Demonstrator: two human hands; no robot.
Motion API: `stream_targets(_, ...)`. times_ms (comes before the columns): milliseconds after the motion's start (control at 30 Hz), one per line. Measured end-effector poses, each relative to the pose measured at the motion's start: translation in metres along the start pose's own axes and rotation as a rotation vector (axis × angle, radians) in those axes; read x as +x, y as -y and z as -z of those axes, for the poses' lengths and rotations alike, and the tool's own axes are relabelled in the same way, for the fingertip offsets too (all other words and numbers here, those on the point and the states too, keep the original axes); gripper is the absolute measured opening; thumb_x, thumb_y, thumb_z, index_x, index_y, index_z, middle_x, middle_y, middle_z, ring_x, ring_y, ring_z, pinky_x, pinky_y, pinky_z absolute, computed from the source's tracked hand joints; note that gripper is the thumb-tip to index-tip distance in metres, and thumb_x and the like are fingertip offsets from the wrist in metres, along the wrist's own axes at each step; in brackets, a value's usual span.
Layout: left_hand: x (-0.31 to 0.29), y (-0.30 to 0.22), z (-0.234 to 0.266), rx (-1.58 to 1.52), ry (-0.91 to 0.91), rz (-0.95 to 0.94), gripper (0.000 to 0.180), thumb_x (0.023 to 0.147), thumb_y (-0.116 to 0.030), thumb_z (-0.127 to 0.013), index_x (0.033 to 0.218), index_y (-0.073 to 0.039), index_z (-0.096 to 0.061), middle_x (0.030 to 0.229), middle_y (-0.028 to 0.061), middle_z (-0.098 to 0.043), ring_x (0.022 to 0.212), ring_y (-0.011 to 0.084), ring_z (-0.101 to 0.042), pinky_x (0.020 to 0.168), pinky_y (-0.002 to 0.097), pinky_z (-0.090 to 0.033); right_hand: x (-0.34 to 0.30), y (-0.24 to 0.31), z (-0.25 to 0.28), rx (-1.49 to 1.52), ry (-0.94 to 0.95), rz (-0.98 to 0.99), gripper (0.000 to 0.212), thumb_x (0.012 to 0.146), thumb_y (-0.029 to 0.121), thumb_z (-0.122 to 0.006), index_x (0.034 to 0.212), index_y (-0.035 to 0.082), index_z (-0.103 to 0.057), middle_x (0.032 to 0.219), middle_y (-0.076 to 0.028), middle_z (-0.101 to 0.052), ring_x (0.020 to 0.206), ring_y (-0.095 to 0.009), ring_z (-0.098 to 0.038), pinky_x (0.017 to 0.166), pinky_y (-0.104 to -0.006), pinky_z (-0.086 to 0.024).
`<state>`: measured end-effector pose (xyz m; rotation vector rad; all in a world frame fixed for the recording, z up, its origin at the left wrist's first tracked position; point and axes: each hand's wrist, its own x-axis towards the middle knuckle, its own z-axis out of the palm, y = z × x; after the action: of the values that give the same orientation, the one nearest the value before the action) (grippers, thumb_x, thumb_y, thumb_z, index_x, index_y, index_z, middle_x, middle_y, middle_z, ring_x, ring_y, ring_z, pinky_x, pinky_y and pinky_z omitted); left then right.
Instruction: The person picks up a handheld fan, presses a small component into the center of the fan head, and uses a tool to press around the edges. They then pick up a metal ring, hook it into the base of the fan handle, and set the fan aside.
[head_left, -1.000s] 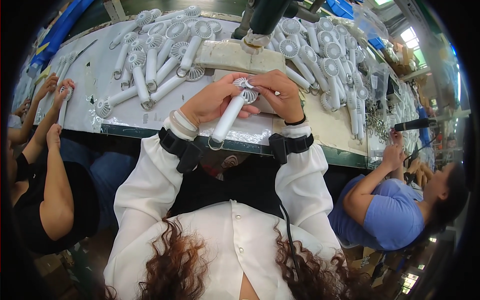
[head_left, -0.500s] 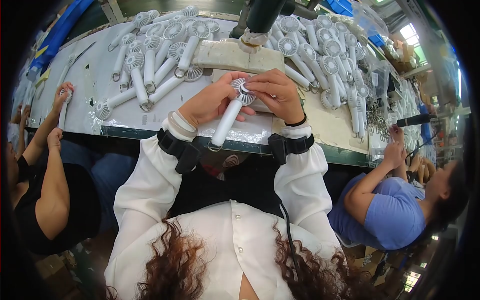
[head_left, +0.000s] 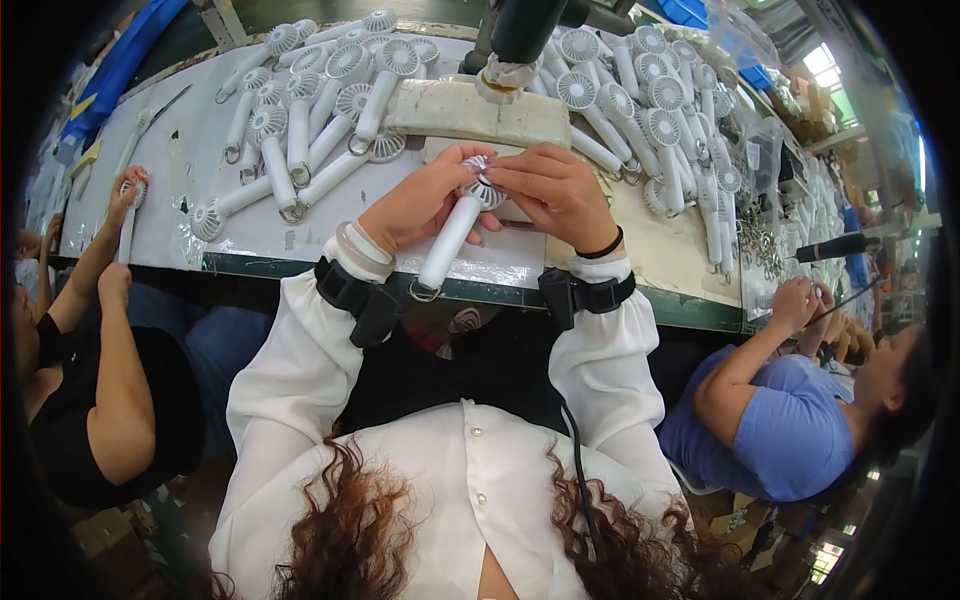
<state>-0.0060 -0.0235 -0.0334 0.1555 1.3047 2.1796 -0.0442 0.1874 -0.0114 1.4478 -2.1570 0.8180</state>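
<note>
A white handheld fan (head_left: pixel 452 240) with a ribbed round head is tilted between my hands, its handle pointing toward me and ending in a metal ring. My left hand (head_left: pixel 425 200) holds it by the head, fingers curled behind and beneath. The thumb and fingertips of my right hand (head_left: pixel 560 192) are pinched together against the front of the head and cover part of it. Whatever lies between those fingertips is hidden. Just beyond my hands stands a cream padded block (head_left: pixel 480 110) under the dark green arm of a machine (head_left: pixel 528 30).
Piles of similar white fans lie at the back left (head_left: pixel 300 110) and back right (head_left: pixel 650 110). Metal rings (head_left: pixel 762 250) are heaped at the right, near a hanging black tool (head_left: pixel 830 246). Co-workers sit at the left (head_left: pixel 110 390) and right (head_left: pixel 780 420).
My right hand has turned slightly and its fingertips now cover more of the fan's head. The handle end has shifted slightly left. At the right, the co-worker's hands have moved down from the hanging tool.
</note>
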Motion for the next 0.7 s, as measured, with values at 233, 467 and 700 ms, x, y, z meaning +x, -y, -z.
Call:
stream_targets(233, 0.0003, -0.0028, -0.0054, 0.137, -0.028, -0.053, 0.037, 0.102, -0.026, -0.038, 0.135, -0.009, -0.033, 0.108, 0.0150, -0.057, 0.081, 0.0239, -0.068, 0.063, 0.0324, -0.058, -0.0028, -0.0032, -0.0004, 0.037, -0.031, -0.003, 0.029, 0.069, 0.002, -0.074, 0.098, 0.009, -0.073, 0.101, -0.003, -0.070, 0.082, -0.021, -0.063, 0.071, -0.0315, -0.054)
stream_targets(467, 0.0030, -0.0027, -0.0083, 0.138, -0.013, -0.090, 0.037, 0.102, -0.024, -0.038, 0.135, -0.009, -0.033, 0.107, 0.0141, -0.058, 0.081, 0.0230, -0.068, 0.064, 0.0319, -0.058, -0.0032, -0.0030, 0.0015, 0.160, -0.089, -0.059, 0.028, 0.068, -0.002, -0.071, 0.095, 0.007, -0.075, 0.101, -0.007, -0.071, 0.084, -0.024, -0.063, 0.074, -0.0321, -0.051)
stream_targets(700, 0.0034, 0.0005, -0.0072, 0.103, 0.036, -0.149, 0.036, 0.100, -0.021, -0.038, 0.135, -0.009, -0.033, 0.107, 0.0135, -0.059, 0.081, 0.0229, -0.068, 0.064, 0.0324, -0.059, -0.0032, -0.0035, 0.0032, 0.200, -0.109, -0.062, 0.029, 0.067, -0.002, -0.070, 0.095, 0.006, -0.075, 0.101, -0.007, -0.071, 0.085, -0.024, -0.062, 0.075, -0.0321, -0.051)
